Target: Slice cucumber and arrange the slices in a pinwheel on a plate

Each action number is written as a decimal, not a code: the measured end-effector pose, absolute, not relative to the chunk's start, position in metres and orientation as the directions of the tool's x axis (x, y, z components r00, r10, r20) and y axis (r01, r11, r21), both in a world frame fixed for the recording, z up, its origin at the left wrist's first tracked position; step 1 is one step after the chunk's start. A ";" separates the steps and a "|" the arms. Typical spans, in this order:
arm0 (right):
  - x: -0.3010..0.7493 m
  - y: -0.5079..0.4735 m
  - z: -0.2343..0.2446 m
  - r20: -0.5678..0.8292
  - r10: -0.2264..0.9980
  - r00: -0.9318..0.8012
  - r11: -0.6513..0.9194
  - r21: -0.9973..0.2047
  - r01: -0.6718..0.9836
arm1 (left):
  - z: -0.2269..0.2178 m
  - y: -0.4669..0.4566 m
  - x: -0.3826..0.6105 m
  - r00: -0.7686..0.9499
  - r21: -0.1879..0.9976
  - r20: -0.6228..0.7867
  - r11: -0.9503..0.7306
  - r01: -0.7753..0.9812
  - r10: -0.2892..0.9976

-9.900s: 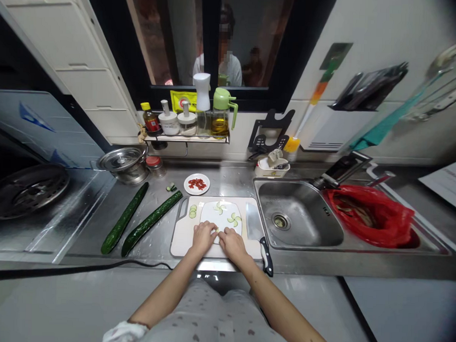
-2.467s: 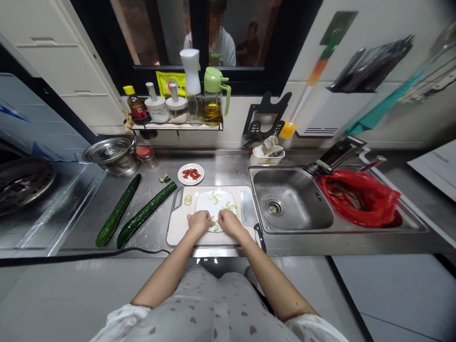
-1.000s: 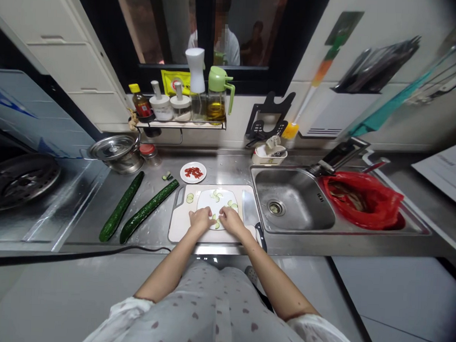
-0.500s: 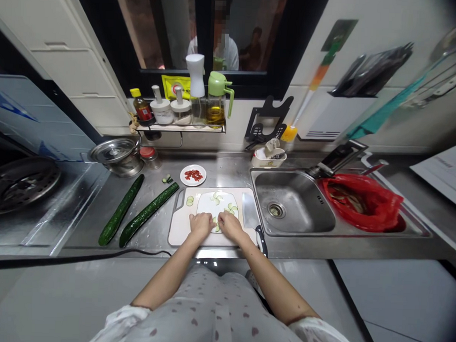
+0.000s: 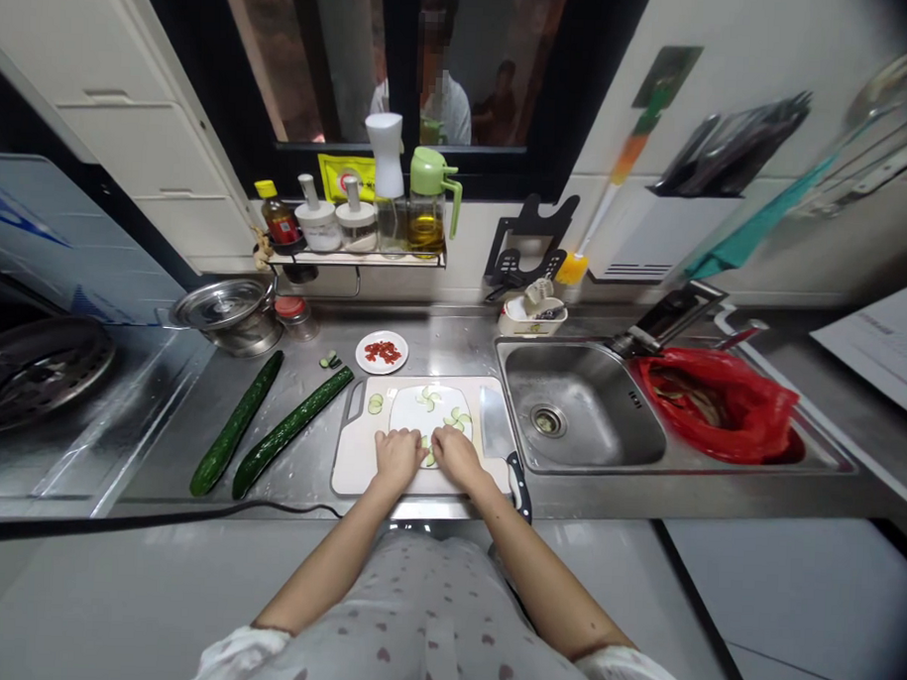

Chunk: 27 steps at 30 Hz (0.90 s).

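A white plate (image 5: 403, 403) lies on the pale cutting board (image 5: 352, 465). Thin cucumber slices form one pinwheel (image 5: 429, 398) at the plate's far side and another (image 5: 458, 419) at its right. Near the front edge, more cucumber slices (image 5: 430, 455) lie between my hands. My left hand (image 5: 397, 457) has its fingers curled, their tips at these slices. From the other side my right hand (image 5: 456, 455) meets the same slices, fingers bent and closed. The fingertips partly hide what they pinch. Spare cucumber slices (image 5: 375, 404) rest at the board's upper left.
A knife (image 5: 499, 421) lies along the board's right edge, handle toward me. Two whole cucumbers (image 5: 238, 422) (image 5: 294, 429) lie to the left. Behind the board stands a small plate of red pieces (image 5: 383, 351). The sink (image 5: 585, 404) and a red bag (image 5: 756, 400) are at the right.
The view has shifted slightly. Both hands stay over the front of the plate, with only small finger movements at the cucumber slices.
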State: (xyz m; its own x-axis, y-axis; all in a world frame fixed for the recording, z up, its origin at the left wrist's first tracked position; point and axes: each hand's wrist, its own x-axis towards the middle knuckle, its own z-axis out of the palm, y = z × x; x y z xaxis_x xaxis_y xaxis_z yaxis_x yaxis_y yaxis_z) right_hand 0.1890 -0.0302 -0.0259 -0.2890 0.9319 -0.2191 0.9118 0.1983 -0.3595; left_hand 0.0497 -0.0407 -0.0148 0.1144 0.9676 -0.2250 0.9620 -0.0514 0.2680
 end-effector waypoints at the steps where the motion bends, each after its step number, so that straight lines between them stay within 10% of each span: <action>1: 0.189 -0.031 -0.026 -0.221 0.933 -0.284 0.193 -0.358 0.913 | -0.015 -0.041 0.050 0.114 0.268 -0.224 -0.052 0.962 0.968; 19: 0.191 -0.032 -0.020 -0.171 0.947 -0.272 0.181 -0.416 0.891 | -0.010 -0.044 0.046 0.104 0.355 -0.208 -0.024 0.934 0.973; 27: 0.199 -0.030 -0.021 -0.091 0.965 -0.247 0.167 -0.516 0.840 | -0.011 -0.019 0.008 -0.220 0.447 -0.177 0.278 0.851 0.959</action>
